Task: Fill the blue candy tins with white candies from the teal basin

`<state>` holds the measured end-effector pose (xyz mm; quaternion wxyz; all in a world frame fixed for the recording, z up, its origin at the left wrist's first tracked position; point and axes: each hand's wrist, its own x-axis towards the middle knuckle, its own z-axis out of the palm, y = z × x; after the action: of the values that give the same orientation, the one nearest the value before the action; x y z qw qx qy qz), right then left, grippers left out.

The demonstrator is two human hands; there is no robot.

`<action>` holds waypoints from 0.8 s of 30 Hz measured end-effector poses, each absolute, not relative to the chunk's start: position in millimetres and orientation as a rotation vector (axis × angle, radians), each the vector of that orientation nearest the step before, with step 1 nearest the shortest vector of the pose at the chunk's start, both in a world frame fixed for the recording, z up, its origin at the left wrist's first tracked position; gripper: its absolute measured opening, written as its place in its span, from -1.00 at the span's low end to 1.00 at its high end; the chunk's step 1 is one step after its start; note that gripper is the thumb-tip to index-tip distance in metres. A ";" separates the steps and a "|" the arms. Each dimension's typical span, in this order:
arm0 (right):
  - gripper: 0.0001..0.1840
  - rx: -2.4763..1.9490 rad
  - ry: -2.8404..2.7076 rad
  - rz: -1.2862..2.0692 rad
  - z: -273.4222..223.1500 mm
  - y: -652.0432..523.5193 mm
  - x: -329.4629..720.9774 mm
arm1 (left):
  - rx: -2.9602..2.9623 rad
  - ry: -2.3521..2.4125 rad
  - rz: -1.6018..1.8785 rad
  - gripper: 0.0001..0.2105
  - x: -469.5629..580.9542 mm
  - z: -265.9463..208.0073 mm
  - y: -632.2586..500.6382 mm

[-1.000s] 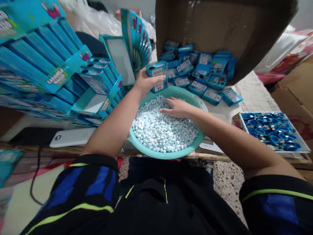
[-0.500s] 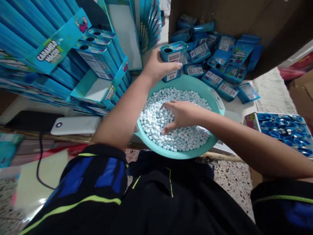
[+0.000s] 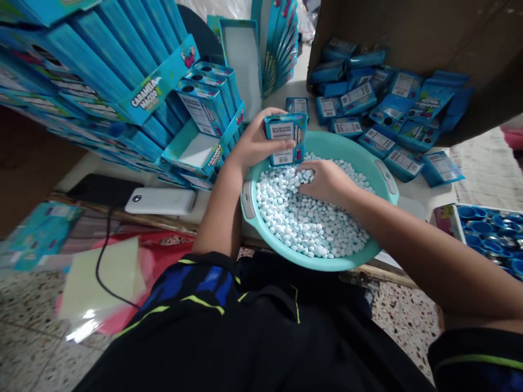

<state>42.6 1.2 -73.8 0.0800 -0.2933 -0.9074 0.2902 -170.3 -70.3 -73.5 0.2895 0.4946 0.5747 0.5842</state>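
Observation:
My left hand (image 3: 256, 142) grips a small blue printed candy box (image 3: 286, 142) over the far left rim of a turquoise plastic basin (image 3: 261, 231). The box leans toward me, its label side facing up. Small pale blue-white candies (image 3: 314, 231) fill the basin. My right hand (image 3: 326, 182) is curled around a handful of these candies, just below the box and close to it. Some of the candies show between its thumb and fingers.
Display trays of blue boxes (image 3: 159, 98) are stacked at left. Loose blue boxes (image 3: 376, 140) lie before a large cardboard carton (image 3: 408, 32). A white power bank (image 3: 160, 201) rests near the front edge; a tray of blue ring-shaped pieces (image 3: 490, 226) stands at right.
My right hand has closed on candies and risen toward the box. My left hand has tilted the box and lowered it toward the basin. The view has shifted left.

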 end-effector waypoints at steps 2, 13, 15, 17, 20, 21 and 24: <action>-0.53 -0.863 -2.631 0.864 -68.8 4.8 44.3 | 1.420 1.500 1.483 -0.36 -171.8 -68.6 -71.5; -0.75 -0.765 -2.018 1.377 -44.5 3.3 52.7 | 1.723 1.655 1.002 -0.57 -181.1 -44.8 -49.5; -0.73 -0.710 -1.872 1.390 -40.1 2.5 46.9 | 1.735 1.611 1.021 -0.66 -171.7 -44.6 -59.6; -0.72 -0.652 -1.724 1.389 -33.6 4.4 36.4 | 1.754 1.501 1.010 -0.73 -162.9 -43.5 -68.2; -0.73 -0.570 -1.540 1.440 -22.3 12.3 16.1 | 1.779 1.362 0.981 -0.73 -155.9 -43.2 -72.5; -0.73 -0.549 -1.525 1.450 -18.9 15.9 9.7 | 1.780 1.353 0.972 -0.73 -155.5 -44.2 -71.9; -0.72 -0.535 -1.662 1.419 -12.6 24.9 -5.0 | 1.719 1.424 0.997 -0.70 -157.5 -49.7 -68.1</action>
<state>-5.0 24.9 -12.6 0.4311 -0.2146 -0.6666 0.5689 -157.5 -68.1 -49.7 0.3416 0.6609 0.5475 0.3832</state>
